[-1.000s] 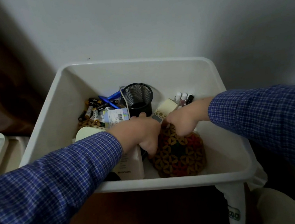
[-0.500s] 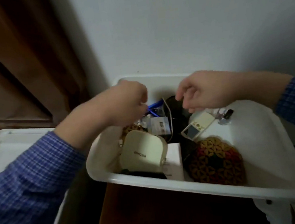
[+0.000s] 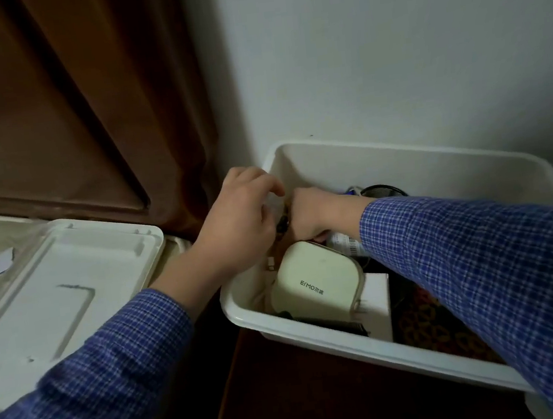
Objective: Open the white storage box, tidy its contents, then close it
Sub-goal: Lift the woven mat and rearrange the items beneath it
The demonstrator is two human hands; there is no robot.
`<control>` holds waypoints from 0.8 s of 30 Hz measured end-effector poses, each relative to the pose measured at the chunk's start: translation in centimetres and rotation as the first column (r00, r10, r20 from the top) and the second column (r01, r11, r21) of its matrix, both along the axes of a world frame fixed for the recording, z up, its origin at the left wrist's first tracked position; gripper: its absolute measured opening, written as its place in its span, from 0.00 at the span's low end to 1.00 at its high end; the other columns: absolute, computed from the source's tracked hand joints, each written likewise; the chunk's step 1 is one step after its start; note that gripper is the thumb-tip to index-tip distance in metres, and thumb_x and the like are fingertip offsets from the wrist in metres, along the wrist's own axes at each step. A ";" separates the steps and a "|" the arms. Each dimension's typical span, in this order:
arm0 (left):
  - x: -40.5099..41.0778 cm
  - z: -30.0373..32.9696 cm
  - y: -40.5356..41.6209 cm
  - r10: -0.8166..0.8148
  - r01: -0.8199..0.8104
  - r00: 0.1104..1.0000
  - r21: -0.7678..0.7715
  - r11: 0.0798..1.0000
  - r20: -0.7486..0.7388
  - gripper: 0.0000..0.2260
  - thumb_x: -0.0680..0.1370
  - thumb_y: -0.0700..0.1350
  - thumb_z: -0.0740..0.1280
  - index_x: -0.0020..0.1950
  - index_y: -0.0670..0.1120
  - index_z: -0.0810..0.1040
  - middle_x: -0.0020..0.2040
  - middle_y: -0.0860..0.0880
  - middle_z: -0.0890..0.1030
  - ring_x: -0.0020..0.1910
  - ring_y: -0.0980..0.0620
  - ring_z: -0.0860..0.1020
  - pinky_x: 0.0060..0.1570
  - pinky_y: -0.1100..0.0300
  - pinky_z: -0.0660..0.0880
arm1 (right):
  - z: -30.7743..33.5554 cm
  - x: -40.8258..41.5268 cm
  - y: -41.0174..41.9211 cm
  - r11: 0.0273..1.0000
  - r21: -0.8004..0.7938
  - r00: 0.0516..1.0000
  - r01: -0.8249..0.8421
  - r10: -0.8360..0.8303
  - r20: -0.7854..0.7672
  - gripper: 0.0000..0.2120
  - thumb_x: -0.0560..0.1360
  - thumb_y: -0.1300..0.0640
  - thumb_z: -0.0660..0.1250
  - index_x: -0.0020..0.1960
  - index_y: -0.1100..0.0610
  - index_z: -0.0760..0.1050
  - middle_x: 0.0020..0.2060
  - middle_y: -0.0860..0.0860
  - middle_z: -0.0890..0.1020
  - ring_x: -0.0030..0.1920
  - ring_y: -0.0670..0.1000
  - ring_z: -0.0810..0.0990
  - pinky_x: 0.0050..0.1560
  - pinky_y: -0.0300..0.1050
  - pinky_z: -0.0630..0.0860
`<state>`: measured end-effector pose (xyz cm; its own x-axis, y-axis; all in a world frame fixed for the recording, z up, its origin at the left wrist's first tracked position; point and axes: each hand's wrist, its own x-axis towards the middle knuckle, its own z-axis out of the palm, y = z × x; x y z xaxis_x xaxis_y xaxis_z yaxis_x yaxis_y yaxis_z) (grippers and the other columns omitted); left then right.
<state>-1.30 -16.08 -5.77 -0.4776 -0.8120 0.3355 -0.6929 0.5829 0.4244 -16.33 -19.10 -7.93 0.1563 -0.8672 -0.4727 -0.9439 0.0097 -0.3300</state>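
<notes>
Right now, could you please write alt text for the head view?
Both hands, left hand and right hand, meet over the far-left corner of an open white storage box holding a cream case; its lid lies to the left.

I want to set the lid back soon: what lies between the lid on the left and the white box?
In the head view, the left forearm crosses that gap, over pale bedding; lid and white storage box do not touch.
</notes>
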 end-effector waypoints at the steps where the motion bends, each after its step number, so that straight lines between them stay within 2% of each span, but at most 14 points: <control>1: -0.1 -0.1 -0.1 0.001 -0.001 1.000 -0.006 1.000 0.009 0.17 0.70 0.31 0.61 0.53 0.44 0.81 0.52 0.49 0.78 0.59 0.48 0.69 0.58 0.64 0.66 | -0.2 0.3 -0.2 1.000 -0.012 0.999 -0.009 0.009 -0.042 0.13 0.74 0.50 0.74 0.38 0.57 0.77 0.22 0.50 0.79 0.17 0.48 0.75 0.20 0.34 0.69; 3: -0.2 -0.2 -0.1 0.007 -0.007 1.000 -0.003 1.000 0.010 0.18 0.70 0.31 0.61 0.53 0.45 0.81 0.53 0.50 0.78 0.59 0.48 0.68 0.58 0.63 0.66 | -0.6 0.7 -0.7 0.999 -0.034 0.997 0.012 -0.015 -0.081 0.09 0.73 0.53 0.73 0.44 0.57 0.78 0.31 0.52 0.83 0.22 0.49 0.79 0.21 0.35 0.71; 6: -0.2 -0.2 -0.1 0.022 -0.022 1.000 0.016 1.000 0.000 0.17 0.71 0.32 0.60 0.52 0.47 0.82 0.53 0.51 0.77 0.60 0.49 0.67 0.57 0.63 0.67 | -1.0 1.2 -1.2 0.998 -0.059 0.991 0.027 -0.035 -0.126 0.11 0.72 0.51 0.73 0.51 0.55 0.77 0.38 0.52 0.83 0.28 0.50 0.82 0.25 0.40 0.74; 10: -0.3 -0.2 -0.2 0.020 -0.020 1.000 0.029 0.999 -0.008 0.17 0.71 0.33 0.60 0.53 0.46 0.82 0.53 0.51 0.77 0.60 0.48 0.67 0.56 0.54 0.72 | -1.1 1.3 -1.4 0.995 -0.090 0.990 -0.052 0.040 -0.133 0.12 0.74 0.46 0.69 0.48 0.55 0.76 0.40 0.50 0.82 0.36 0.52 0.82 0.35 0.42 0.75; 13: -0.3 -0.2 -0.1 0.017 -0.016 0.999 0.031 0.999 -0.042 0.18 0.70 0.32 0.60 0.54 0.45 0.80 0.52 0.50 0.78 0.58 0.47 0.68 0.57 0.53 0.72 | -0.4 1.2 -1.3 0.990 -0.098 0.988 -0.104 0.092 -0.124 0.09 0.74 0.48 0.67 0.47 0.54 0.77 0.40 0.51 0.82 0.40 0.54 0.83 0.39 0.45 0.78; 15: -0.2 -0.3 -0.1 0.011 -0.009 0.998 0.024 1.000 -0.067 0.20 0.68 0.31 0.60 0.57 0.43 0.78 0.52 0.48 0.78 0.57 0.46 0.69 0.56 0.52 0.72 | 0.4 0.9 -1.1 0.990 -0.112 0.991 -0.082 0.069 -0.118 0.07 0.74 0.52 0.67 0.47 0.56 0.78 0.39 0.52 0.83 0.42 0.55 0.84 0.42 0.47 0.81; 18: 0.0 -0.4 -0.1 0.029 -0.023 0.995 0.057 0.998 -0.100 0.26 0.70 0.32 0.60 0.68 0.44 0.69 0.56 0.49 0.77 0.59 0.49 0.69 0.58 0.54 0.73 | 2.0 -0.2 -0.9 0.990 -0.104 0.995 0.094 -0.091 0.034 0.07 0.73 0.57 0.67 0.46 0.60 0.80 0.37 0.55 0.85 0.38 0.55 0.85 0.39 0.46 0.82; 20: 0.0 -0.5 0.0 0.042 -0.032 0.993 0.092 0.995 -0.115 0.30 0.72 0.33 0.60 0.73 0.46 0.63 0.58 0.50 0.76 0.61 0.52 0.68 0.59 0.56 0.72 | 3.0 -0.9 -0.6 0.976 -0.089 0.971 0.201 -0.186 0.150 0.07 0.72 0.56 0.70 0.45 0.60 0.79 0.36 0.55 0.83 0.35 0.55 0.83 0.31 0.43 0.77; 24: 0.1 -0.1 0.3 0.069 -0.055 0.990 0.120 0.991 -0.121 0.32 0.74 0.34 0.60 0.76 0.50 0.58 0.60 0.52 0.74 0.62 0.54 0.69 0.60 0.59 0.70 | 4.5 -1.7 -0.1 0.947 -0.079 0.915 0.310 -0.275 0.296 0.10 0.70 0.55 0.70 0.34 0.57 0.73 0.20 0.48 0.74 0.21 0.49 0.72 0.24 0.37 0.67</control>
<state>-1.15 -15.75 -5.87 -0.3855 -0.8756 0.2911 -0.6635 0.4823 0.5720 -18.02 -19.19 -3.38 -0.0038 -0.9420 -0.3355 -0.7750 0.2148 -0.5943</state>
